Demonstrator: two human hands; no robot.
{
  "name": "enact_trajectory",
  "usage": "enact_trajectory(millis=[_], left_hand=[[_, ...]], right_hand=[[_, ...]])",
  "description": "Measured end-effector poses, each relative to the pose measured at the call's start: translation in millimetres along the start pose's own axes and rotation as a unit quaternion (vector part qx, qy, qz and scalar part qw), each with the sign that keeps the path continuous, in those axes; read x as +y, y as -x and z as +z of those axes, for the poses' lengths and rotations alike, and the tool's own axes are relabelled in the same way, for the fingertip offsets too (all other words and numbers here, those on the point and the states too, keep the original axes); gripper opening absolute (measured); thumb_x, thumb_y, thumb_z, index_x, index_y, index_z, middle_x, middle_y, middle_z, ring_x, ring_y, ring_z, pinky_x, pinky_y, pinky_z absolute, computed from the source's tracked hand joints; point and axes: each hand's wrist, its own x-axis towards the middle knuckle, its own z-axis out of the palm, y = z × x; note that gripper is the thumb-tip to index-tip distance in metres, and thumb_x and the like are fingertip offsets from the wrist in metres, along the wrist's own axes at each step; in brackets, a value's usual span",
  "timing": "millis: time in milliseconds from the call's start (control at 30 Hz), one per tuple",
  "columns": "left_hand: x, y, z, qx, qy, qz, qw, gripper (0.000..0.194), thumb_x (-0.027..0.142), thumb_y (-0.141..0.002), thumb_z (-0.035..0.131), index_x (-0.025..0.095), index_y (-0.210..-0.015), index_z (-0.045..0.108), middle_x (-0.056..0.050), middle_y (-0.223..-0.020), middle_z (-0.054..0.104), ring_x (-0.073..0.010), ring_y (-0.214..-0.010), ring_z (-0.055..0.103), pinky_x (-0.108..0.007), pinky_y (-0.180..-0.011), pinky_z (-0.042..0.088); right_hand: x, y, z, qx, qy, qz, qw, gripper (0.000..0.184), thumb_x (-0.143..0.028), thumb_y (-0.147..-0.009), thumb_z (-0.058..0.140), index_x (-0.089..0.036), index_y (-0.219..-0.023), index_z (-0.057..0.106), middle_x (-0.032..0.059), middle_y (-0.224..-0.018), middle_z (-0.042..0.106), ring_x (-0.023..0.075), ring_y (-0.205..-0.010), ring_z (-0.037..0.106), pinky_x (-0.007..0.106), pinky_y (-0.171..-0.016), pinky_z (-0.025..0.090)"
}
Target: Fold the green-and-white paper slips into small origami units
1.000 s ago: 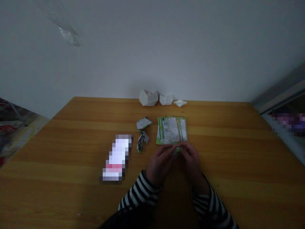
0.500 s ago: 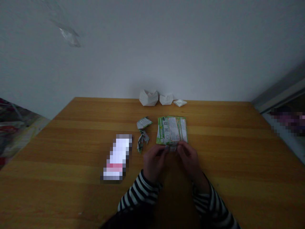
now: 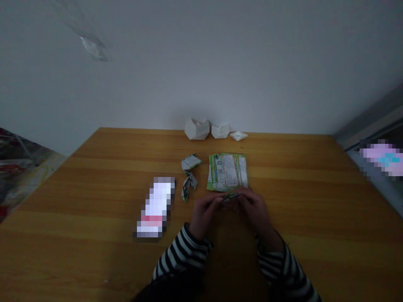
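Note:
Between my two hands is a small folded piece of printed paper [image 3: 231, 196], green and white. My left hand [image 3: 205, 212] pinches its left end and my right hand [image 3: 254, 208] pinches its right end; the fingers hide part of it. Just beyond my fingertips lies a stack of green-and-white printed paper sheets [image 3: 227, 170], flat on the wooden table [image 3: 292, 188]. To the left of the stack are two folded pieces of the same kind of paper, a flatter one [image 3: 190, 161] and a pointed, twisted one [image 3: 188, 184].
A phone [image 3: 155, 207] with a lit, blurred-out screen lies left of my hands. Along the wall [image 3: 204, 63] at the table's back stand two white folded paper shapes, a larger [image 3: 197, 129] and a smaller [image 3: 220, 131], beside a flat white paper boat shape [image 3: 238, 135].
The folded paper has tilted in my fingers and now shows a narrow green edge. My right hand has shifted slightly right. The stack and the other paper pieces stay put.

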Motion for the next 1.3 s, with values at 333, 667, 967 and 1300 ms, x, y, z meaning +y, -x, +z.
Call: enact_trajectory(millis=[333,667,967,1300], left_hand=[[1,-1,1.8,0.000,-0.103,0.073,0.992,0.020,0.018,-0.081,0.063,0.017,-0.099,0.072,-0.007,-0.093,0.074,-0.0188,-0.085,0.069,-0.032,-0.079,0.056],[4,-5,-8.3,0.085,-0.051,0.077,0.992,0.012,0.016,-0.075,0.069,0.020,-0.082,0.077,-0.009,-0.102,0.072,-0.0210,-0.094,0.067,-0.036,-0.091,0.052],[-1,-5,-4.2,0.016,0.024,-0.056,0.998,0.024,0.018,-0.072,0.073,0.017,-0.096,0.075,-0.010,-0.099,0.075,-0.0253,-0.094,0.070,-0.038,-0.089,0.053],[2,-5,-14.6,-0.075,-0.093,0.127,0.985,0.017,0.024,-0.079,0.068,0.019,-0.093,0.076,-0.011,-0.088,0.076,-0.0204,-0.079,0.072,-0.029,-0.073,0.056]], right_hand=[[3,-2,-6,-0.057,0.017,-0.052,0.997,0.028,-0.043,-0.086,0.056,-0.022,-0.087,0.074,0.0062,-0.089,0.069,0.0215,-0.089,0.063,0.036,-0.085,0.049],[-1,-3,-7,-0.074,0.005,-0.059,0.996,0.023,-0.035,-0.075,0.073,-0.028,-0.097,0.075,0.0067,-0.101,0.067,0.0212,-0.095,0.063,0.036,-0.086,0.052],[0,2,-6,-0.046,-0.007,-0.009,0.999,0.013,-0.025,-0.071,0.075,-0.024,-0.084,0.076,0.0040,-0.083,0.075,0.0190,-0.078,0.069,0.031,-0.074,0.056],[-4,-1,-15,-0.088,0.005,-0.082,0.993,0.007,-0.027,-0.071,0.075,-0.025,-0.078,0.077,0.0055,-0.078,0.074,0.0190,-0.074,0.069,0.030,-0.068,0.056]])
